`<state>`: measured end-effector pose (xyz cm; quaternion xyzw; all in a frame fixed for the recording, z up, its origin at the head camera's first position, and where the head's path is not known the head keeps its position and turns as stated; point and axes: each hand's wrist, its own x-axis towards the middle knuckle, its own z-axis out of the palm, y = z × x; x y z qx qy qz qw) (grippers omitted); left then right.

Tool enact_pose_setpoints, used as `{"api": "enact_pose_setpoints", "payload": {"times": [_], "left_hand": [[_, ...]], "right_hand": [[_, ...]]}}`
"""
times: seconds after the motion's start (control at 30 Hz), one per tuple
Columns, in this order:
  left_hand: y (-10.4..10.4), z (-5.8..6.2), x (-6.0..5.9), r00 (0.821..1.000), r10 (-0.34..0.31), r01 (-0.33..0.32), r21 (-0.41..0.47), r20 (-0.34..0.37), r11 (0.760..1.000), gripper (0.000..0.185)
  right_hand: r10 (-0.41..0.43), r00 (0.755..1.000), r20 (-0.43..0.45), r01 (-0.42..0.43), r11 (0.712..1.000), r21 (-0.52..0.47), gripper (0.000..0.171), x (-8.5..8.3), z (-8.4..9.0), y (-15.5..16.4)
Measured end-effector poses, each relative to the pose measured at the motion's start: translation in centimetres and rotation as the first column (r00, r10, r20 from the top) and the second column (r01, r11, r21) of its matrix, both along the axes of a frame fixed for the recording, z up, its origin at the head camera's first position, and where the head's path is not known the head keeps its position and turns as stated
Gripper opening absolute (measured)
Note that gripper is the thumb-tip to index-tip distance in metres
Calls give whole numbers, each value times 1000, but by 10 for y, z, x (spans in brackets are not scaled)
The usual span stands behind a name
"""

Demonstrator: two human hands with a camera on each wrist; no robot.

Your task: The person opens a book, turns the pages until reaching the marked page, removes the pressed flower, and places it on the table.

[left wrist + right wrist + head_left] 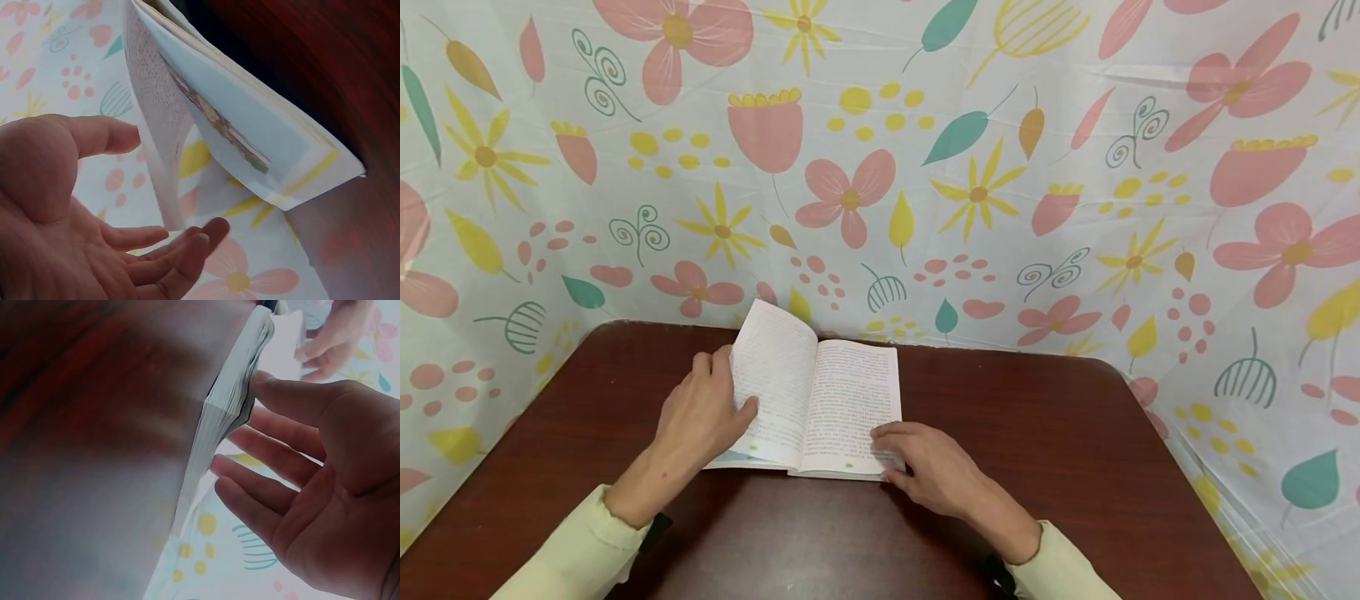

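A book (pixel 853 408) lies spread on the dark red table, its pages covered in small print. On its left side a page (pixel 775 379) stands raised and curved. My left hand (pixel 698 408) is at that page's outer edge, thumb over the printed face. In the left wrist view, a wide gap separates the thumb from the fairly straight fingers, with the page edge between them; a pale blue picture page (pixel 250 125) shows beneath. My right hand (pixel 936 467) rests at the lower right corner of the book, index finger on the page and thumb at the bottom edge.
The brown-red table (pixel 1037 425) extends on both sides of the book and in front of it. A white cloth (pixel 880 275) with pink, yellow and green flower prints hangs behind and beside the table. Pale sleeves (pixel 568 550) cover both forearms.
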<state>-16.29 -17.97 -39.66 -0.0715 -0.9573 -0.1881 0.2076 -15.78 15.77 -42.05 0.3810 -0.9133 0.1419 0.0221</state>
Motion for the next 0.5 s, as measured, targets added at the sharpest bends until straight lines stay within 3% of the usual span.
{"api": "enact_pose_setpoints", "payload": {"times": [0.17,0.5], "left_hand": [[-2,-3,-1,1000,-4,4,-22,18,1000,76],[1,-8,-1,991,-13,19,-45,130,999,58]], "right_hand": [[51,998,-27,-52,998,-30,10,0,0,0],[64,996,-64,-64,998,-10,11,1,2,1]]}}
